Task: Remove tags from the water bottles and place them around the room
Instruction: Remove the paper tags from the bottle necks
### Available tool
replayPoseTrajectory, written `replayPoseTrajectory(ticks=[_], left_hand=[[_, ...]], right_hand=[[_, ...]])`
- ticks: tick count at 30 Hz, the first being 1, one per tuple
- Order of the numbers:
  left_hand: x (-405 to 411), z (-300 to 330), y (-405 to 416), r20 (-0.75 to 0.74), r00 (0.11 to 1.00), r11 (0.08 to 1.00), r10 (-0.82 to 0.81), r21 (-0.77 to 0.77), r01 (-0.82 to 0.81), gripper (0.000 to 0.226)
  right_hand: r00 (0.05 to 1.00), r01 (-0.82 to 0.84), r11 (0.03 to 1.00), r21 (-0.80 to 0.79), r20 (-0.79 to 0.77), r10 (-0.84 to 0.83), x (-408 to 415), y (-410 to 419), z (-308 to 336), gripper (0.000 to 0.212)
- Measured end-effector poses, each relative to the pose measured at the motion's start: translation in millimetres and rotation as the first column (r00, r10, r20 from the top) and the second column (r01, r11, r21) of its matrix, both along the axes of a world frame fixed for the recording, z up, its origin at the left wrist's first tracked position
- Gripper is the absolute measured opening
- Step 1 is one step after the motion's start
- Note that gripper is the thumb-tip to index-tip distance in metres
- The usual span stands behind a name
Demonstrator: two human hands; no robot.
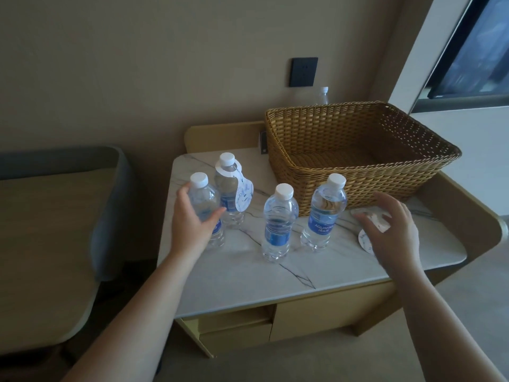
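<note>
Several clear water bottles with white caps stand on a marble-topped cabinet (248, 274). My left hand (192, 219) curls around the leftmost bottle (205, 202). Just behind it, a second bottle (228, 186) carries a white paper tag (243, 195) hung from its neck. A third bottle (278, 224) stands in the middle and a fourth bottle (325, 213) to its right, both without tags. My right hand (391, 227) hovers with relaxed, spread fingers over loose white tags (366, 239) lying on the top at the right.
A large empty wicker basket (358, 153) fills the back right of the cabinet top. Another bottle (322, 95) stands behind it near a dark wall socket (303, 72). A bed (49, 221) lies to the left. A window is at the far right.
</note>
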State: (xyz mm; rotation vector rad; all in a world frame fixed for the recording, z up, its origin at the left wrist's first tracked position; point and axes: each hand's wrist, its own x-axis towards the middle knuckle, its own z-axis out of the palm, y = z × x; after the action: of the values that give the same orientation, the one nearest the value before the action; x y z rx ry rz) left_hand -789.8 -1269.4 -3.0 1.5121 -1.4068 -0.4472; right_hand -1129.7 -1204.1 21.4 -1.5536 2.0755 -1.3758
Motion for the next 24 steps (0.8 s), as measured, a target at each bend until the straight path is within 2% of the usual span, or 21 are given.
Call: replayPoseTrajectory(ticks=[4, 6, 8, 11, 15, 19, 22, 24], left_hand=[[4.0, -2.9, -4.2, 0.028, 1.0, 1.0, -0.012, -0.022, 0.012, 0.076], [9.5, -4.3, -5.5, 0.047, 0.999, 0.999, -0.026, -0.031, 0.028, 0.074], [15.1, -4.7, -7.5, 0.047, 0.998, 0.999, -0.046, -0.026, 0.048, 0.074], [22.1, -2.0, -13.5, 0.018, 0.997, 0.997, -0.073, 0.028, 0.072, 0.073], [35.5, 0.1, -23.3, -0.045, 0.991, 0.988, -0.129, 0.079, 0.132, 0.072], [50.5, -0.1, -30.7, -0.051, 0.982, 0.98, -0.18, 0.071, 0.184, 0.074], [57.6, -0.3, -32.9, -0.02, 0.978, 0.976, -0.208, 0.061, 0.209, 0.077], [60.4, -1.6, -32.3, -0.018, 0.973, 0.971, -0.229, 0.067, 0.229, 0.079]], right_hand=[[0.961, -0.185, 0.969, -0.163, -0.238, 0.144, 72.5, 18.7, 25.0, 0.048], [0.935, -0.297, 0.934, -0.199, -0.261, 0.242, 108.8, 18.6, 30.7, 0.047], [0.912, -0.39, 0.902, -0.186, -0.213, 0.35, 142.4, 9.9, 32.2, 0.048], [0.901, -0.432, 0.9, -0.062, -0.08, 0.427, 186.1, -16.4, 26.9, 0.059], [0.924, -0.378, 0.923, 0.068, 0.097, 0.371, 227.5, -62.7, 9.4, 0.084], [0.94, -0.269, 0.951, 0.154, 0.258, 0.224, 239.6, -102.3, -9.9, 0.105], [0.931, -0.226, 0.959, 0.173, 0.328, 0.16, 233.5, -119.7, -21.2, 0.11], [0.921, -0.244, 0.956, 0.165, 0.348, 0.175, 230.6, -123.3, -27.7, 0.105]])
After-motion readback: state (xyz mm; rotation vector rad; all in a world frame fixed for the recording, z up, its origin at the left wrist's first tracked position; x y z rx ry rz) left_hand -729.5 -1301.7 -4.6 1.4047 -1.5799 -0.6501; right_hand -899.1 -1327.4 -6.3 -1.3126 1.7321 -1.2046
